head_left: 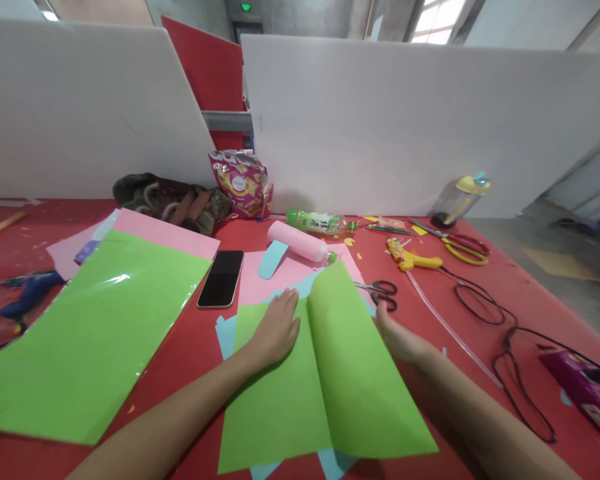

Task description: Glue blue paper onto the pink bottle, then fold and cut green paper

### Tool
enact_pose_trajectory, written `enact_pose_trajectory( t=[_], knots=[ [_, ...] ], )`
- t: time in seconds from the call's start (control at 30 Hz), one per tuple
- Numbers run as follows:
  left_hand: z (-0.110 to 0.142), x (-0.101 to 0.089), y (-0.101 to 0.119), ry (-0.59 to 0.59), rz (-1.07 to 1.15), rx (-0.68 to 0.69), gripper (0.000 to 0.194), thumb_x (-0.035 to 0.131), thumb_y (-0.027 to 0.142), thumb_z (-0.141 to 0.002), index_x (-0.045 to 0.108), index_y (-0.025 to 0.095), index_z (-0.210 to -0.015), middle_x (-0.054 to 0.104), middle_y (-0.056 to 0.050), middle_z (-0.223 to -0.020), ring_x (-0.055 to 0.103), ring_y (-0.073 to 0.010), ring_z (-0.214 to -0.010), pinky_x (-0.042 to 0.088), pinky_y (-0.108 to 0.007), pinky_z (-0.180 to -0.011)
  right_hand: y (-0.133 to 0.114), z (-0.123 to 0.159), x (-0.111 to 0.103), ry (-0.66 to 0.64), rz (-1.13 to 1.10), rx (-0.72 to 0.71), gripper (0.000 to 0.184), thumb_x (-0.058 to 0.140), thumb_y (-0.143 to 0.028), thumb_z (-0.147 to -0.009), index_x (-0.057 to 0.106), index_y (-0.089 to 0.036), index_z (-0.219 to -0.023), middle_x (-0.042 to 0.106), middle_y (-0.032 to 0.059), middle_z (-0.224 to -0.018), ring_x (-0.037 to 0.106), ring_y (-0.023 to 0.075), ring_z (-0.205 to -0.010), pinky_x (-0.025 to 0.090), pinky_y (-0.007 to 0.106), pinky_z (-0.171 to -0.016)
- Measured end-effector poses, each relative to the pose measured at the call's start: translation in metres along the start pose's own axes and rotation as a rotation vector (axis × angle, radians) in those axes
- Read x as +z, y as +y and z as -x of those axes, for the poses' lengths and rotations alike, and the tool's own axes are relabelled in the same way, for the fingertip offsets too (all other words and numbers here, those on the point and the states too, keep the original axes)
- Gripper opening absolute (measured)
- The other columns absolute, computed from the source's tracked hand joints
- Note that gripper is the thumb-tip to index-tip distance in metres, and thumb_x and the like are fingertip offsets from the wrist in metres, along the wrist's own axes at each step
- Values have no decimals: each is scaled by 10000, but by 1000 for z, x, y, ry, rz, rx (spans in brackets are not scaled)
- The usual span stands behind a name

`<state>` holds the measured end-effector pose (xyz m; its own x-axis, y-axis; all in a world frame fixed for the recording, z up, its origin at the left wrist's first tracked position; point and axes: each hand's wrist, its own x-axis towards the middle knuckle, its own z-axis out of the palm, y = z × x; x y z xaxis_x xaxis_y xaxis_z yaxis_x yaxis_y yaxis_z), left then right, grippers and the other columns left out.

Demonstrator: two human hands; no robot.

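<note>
A sheet of green paper [275, 413] lies in front of me with a crease down its middle. Its right half [365, 373] curves up off the table. My left hand [276, 328] rests flat on the left half, fingers stretched forward. At the raised half's right edge is my right hand [401, 339], thumb showing; its fingers are hidden behind the paper, so I cannot tell whether they grip it. Light blue paper [225, 337] and pink paper [253, 277] stick out from under the green sheet. Black-handled scissors [383, 290] lie just beyond my right hand.
A phone [221, 279] and green sheets in clear film [95, 333] lie left. Behind are a pink-wrapped bottle [297, 241], a green-labelled bottle [320, 221] and a snack bag [243, 183]. A yellow glue gun [413, 257], its cord [505, 360] and red-yellow scissors [465, 248] lie right.
</note>
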<state>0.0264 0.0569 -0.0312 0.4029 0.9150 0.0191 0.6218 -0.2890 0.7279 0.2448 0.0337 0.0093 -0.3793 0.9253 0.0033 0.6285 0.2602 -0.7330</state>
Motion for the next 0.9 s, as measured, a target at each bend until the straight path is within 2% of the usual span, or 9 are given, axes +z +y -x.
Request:
enact_pose_trajectory(
  t=[0.07,0.13,0.27,0.37,0.43,0.57,0.7,0.8,0.9],
  knots=[
    [-2,-4,-1,53,71,-46,406,328,229,-784,403,85,-1157,421,-156,-1258,346,-230,-1182,250,-421,-990,-16,3,11,-134,-10,-105,493,157,-435,-860,572,-251,-1051,632,51,-998,581,197,-906,459,344,-767],
    [-6,-11,-4,110,161,-105,361,302,267,-804,446,111,-1096,512,-142,-1161,471,-225,-1069,375,-407,-899,-28,5,25,-329,81,-314,451,319,-407,-833,483,-144,-1160,498,120,-1203,459,218,-1091,387,356,-894],
    [-18,-36,-13,253,323,-213,391,197,298,-834,464,103,-1043,576,-133,-1048,552,-213,-964,460,-367,-784,-33,9,54,-242,327,-345,345,414,-235,-816,485,-107,-1128,474,142,-1214,358,219,-1163,328,371,-952],
    [-23,-58,-12,374,365,-248,423,138,310,-840,429,124,-1084,502,-130,-1150,485,-213,-1059,456,-359,-789,-30,10,64,-145,432,-272,268,465,-204,-788,514,-126,-1040,538,128,-1065,440,216,-1019,385,369,-866],
    [-20,-66,-5,386,351,-218,389,252,369,-819,434,165,-1096,472,-100,-1194,466,-223,-1074,454,-368,-793,-32,10,63,-114,496,-189,266,518,-261,-760,522,-137,-995,545,107,-957,463,220,-895,402,379,-795],
    [-2,-51,14,0,-191,88,418,394,391,-760,524,95,-1026,484,-160,-1186,375,-275,-1151,243,-442,-982,-39,8,61,-115,582,-113,346,521,-340,-753,511,-119,-1019,527,99,-894,451,222,-806,388,369,-735],
    [13,-18,17,-425,-459,134,1020,526,625,-566,157,20,-1300,66,-218,-1386,1,-347,-1264,88,-512,-1000,-40,7,66,-101,677,-104,405,460,-365,-781,477,-93,-1082,523,112,-879,443,234,-772,365,370,-681],
    [16,-8,13,-474,-512,121,1109,500,665,-546,18,30,-1317,-54,-211,-1384,-114,-328,-1251,38,-525,-994,-38,5,70,-76,710,-107,431,434,-361,-792,446,-83,-1122,525,115,-883,441,241,-774,349,372,-667],
    [15,-10,13,-478,-500,129,1106,482,680,-546,5,50,-1320,-65,-210,-1382,-129,-326,-1246,34,-533,-987,-36,-3,71,-61,718,-93,414,409,-382,-803,466,-87,-1088,528,120,-885,443,247,-787,343,373,-660]
  ],
)
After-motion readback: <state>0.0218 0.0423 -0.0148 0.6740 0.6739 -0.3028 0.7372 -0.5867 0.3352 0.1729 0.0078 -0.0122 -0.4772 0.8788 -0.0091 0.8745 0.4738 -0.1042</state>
